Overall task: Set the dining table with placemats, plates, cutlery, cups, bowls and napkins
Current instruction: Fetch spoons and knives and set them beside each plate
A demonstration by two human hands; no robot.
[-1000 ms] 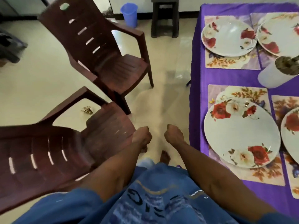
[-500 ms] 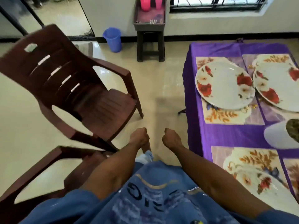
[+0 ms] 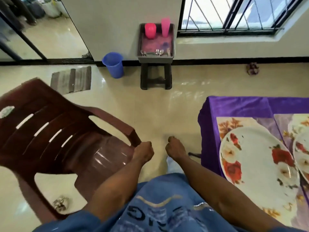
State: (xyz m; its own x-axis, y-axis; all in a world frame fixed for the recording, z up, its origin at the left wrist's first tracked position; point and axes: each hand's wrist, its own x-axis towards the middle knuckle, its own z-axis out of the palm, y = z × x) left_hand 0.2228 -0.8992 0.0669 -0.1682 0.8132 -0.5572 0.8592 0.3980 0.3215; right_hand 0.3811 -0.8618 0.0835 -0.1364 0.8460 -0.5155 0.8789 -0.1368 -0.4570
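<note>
A: Where are the hands in this moment?

B: Both are low in the middle of the view, in front of the blue shirt point(image 3: 160, 206). The left hand point(image 3: 143, 152) is clenched into a fist and holds nothing. It is just beside the front end of the armrest of the brown plastic chair point(image 3: 55, 136); whether it touches the armrest, I cannot tell. The right hand point(image 3: 175, 148) is also closed into a fist, with nothing in it, above the cream floor point(image 3: 150, 106).

A: And the things for the table?

B: The table with the purple cloth point(image 3: 237, 106) is at the right. On it lies a floral placemat point(image 3: 234, 124), and a white plate with red flowers point(image 3: 257, 156) sits on that placemat. A second plate point(image 3: 302, 156) is at the right edge of the view, only partly visible, on another placemat point(image 3: 284, 124).

A: The cups and cutlery?

B: They are well apart from the table, against the wall. A grey tray point(image 3: 156, 58) stands on a dark stool point(image 3: 156, 77). At its back are a short red-pink cup point(image 3: 150, 30) and a taller pink cup point(image 3: 165, 27). The spoons and forks point(image 3: 156, 52) lie at the front of the tray.

A: Other things?

B: A blue bucket point(image 3: 114, 65) stands on the floor left of the stool, and a striped mat point(image 3: 71, 80) lies further left.
</note>
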